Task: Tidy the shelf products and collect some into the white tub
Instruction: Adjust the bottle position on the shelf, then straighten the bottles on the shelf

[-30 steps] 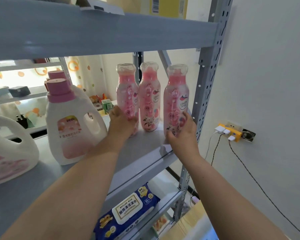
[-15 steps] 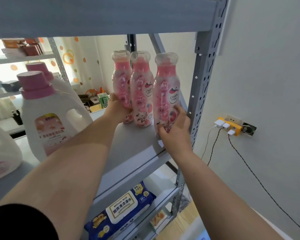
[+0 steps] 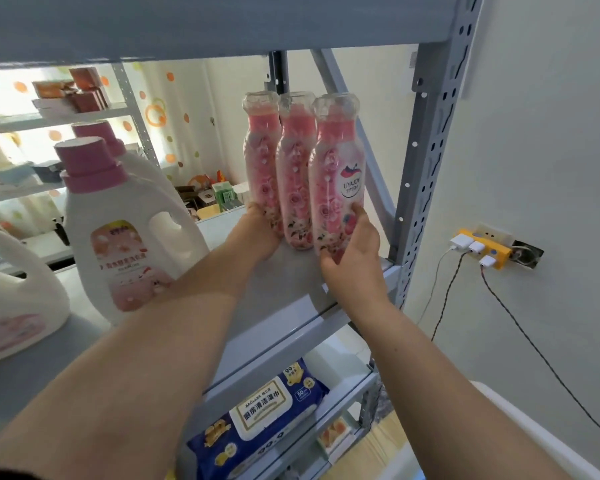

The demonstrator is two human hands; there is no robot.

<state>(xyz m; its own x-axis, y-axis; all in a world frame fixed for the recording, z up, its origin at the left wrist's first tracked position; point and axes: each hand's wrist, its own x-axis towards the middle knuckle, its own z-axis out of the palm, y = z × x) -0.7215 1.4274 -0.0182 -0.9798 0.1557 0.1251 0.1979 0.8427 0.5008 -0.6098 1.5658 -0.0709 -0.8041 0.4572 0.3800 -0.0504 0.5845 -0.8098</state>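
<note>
I see three pink bottles [image 3: 295, 168] upright and touching at the right end of the shelf [image 3: 291, 282]. My left hand [image 3: 257, 233] curls its fingers round the left pink bottle [image 3: 261, 161] at its base, and my right hand [image 3: 352, 258] grips the right pink bottle [image 3: 336, 174] low.

Grey shelf [image 3: 291, 282] holds pink bottles [image 3: 296, 174], detergent jugs [image 3: 118, 237].

Pink rose-patterned bottles [image 3: 336, 181], white pink-capped jugs [image 3: 125, 230], grey shelf [image 3: 291, 282], blue wipes pack [image 3: 257, 417]
</note>
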